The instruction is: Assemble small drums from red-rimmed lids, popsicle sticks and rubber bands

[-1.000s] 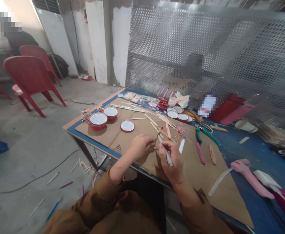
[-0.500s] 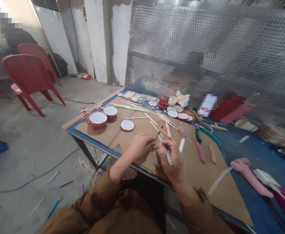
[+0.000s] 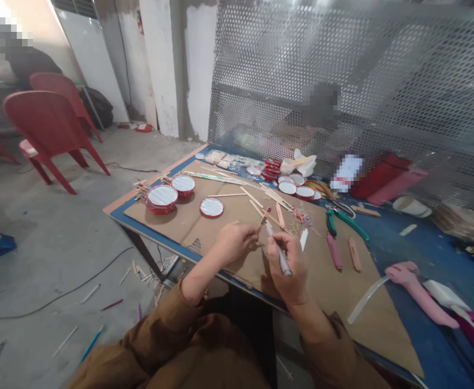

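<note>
My left hand (image 3: 237, 241) is closed on a thin wooden stick (image 3: 264, 219), whose upper end is coloured reddish and dark. In my right hand (image 3: 296, 281) is a light grey marker (image 3: 284, 263), its tip pointing up at the stick with a small gap between them. Just beyond my right hand lies a white marker cap or barrel (image 3: 304, 239). A peach marker (image 3: 280, 215) rests among loose wooden sticks (image 3: 256, 209) ahead of my hands. Left of them, a round red-rimmed white disc (image 3: 211, 207) lies flat on the cardboard (image 3: 237, 270).
Red-rimmed drums (image 3: 162, 198) stand at the table's left. More discs (image 3: 305, 192) and rubber bands (image 3: 302, 217) lie at the back. To the right are green-handled pliers (image 3: 348, 224), a pink marker (image 3: 334, 252) and a pink glue gun (image 3: 423, 297). A perforated metal panel (image 3: 261, 81) rises behind.
My right hand has shifted slightly right, drawing the marker tip a little away from the stick. The stick's coloured end has turned and shows more broadly. My left hand stays in place.
</note>
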The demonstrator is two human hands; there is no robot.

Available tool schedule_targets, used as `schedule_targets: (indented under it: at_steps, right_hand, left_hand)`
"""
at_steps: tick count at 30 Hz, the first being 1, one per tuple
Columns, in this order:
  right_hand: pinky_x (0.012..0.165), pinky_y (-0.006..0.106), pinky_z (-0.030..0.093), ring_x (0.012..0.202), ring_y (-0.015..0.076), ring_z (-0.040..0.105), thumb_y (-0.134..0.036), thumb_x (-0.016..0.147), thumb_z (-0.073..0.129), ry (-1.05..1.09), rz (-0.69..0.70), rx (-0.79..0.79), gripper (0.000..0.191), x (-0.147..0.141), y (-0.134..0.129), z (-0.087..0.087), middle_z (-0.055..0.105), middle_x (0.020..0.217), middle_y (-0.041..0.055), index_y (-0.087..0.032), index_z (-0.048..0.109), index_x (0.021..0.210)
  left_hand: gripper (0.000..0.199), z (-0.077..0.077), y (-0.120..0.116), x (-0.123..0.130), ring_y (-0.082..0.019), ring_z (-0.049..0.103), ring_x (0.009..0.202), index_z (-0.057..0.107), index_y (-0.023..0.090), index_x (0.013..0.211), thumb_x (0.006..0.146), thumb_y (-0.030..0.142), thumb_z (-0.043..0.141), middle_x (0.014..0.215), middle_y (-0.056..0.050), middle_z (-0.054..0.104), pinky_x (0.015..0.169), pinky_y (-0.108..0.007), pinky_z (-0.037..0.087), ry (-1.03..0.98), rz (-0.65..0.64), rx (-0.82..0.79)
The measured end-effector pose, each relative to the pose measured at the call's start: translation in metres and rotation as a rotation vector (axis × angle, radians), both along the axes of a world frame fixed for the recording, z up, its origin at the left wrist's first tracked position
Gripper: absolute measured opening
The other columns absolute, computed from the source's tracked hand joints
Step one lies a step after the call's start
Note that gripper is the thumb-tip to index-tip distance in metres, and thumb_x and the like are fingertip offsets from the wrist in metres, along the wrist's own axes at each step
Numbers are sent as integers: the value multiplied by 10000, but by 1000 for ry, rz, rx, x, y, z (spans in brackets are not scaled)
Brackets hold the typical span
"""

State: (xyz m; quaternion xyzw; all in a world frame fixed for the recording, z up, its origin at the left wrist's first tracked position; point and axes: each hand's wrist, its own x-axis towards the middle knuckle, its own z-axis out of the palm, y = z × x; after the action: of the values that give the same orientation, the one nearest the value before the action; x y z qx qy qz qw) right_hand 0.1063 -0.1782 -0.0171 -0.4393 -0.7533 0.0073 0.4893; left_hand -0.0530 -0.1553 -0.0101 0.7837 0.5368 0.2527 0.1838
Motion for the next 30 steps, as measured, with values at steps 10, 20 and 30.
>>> schedule_targets:
  at_steps: [10,20,30]
  right_hand:
    - [613,273,485,646,146,587,-278,892,502,-27,16,-9,98,-2,0,3,627,751,19,-203,565,900]
    - [630,279,499,659,150,593,-281,885,514,-33,9,-6,101,0,-1,0,625,764,22,-205,572,917]
    - [602,272,499,634,149,601,-279,886,499,-45,19,7,98,-3,-1,6,632,739,19,-205,562,900]
  left_hand:
    - [215,0,0,0,-155,527,762,639,197,811,911,274,465,787,-15,650,668,-233,357,3,-2,0]
    - [207,-1,0,0,-154,526,762,634,195,802,906,267,471,790,-19,648,663,-227,356,5,3,2]
    - [214,-3,1,0,-160,532,773,626,197,786,904,276,466,783,-23,635,664,-239,362,13,3,7]
